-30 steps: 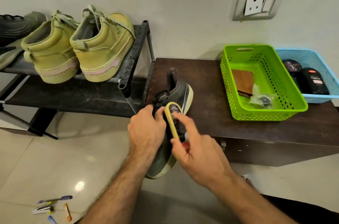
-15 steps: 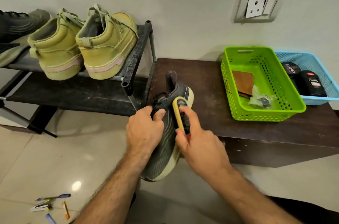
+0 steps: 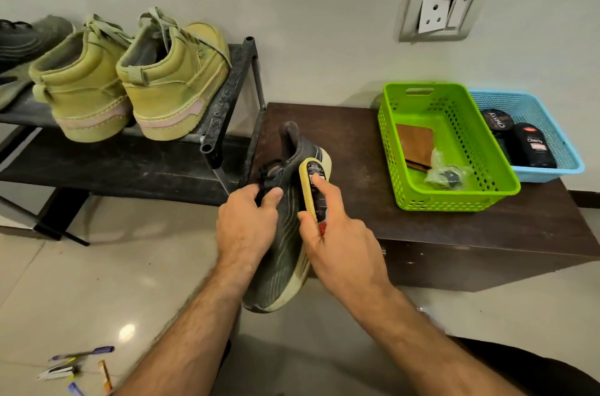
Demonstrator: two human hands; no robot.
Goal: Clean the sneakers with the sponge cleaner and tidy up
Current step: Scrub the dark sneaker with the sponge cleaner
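A dark grey sneaker [image 3: 289, 253] with a cream sole is held in the air at the front left corner of the dark wooden bench [image 3: 357, 149], its toe pointing toward me. My left hand [image 3: 248, 223] grips its upper at the laces. My right hand [image 3: 341, 233] holds the yellow sponge cleaner [image 3: 312, 188] with a black label against the shoe's right side near the heel, forefinger stretched along the label.
A black shoe rack [image 3: 227, 93] at left carries two olive high-top shoes [image 3: 172, 77] and a dark sneaker [image 3: 22, 38]. On the bench stand a green basket [image 3: 406, 155] and a blue basket [image 3: 571, 165] with polish containers. Pens [image 3: 81, 366] lie on the tiled floor.
The sponge cleaner has slid along the shoe's side toward the heel. The shoe has shifted slightly, still held by my left hand.
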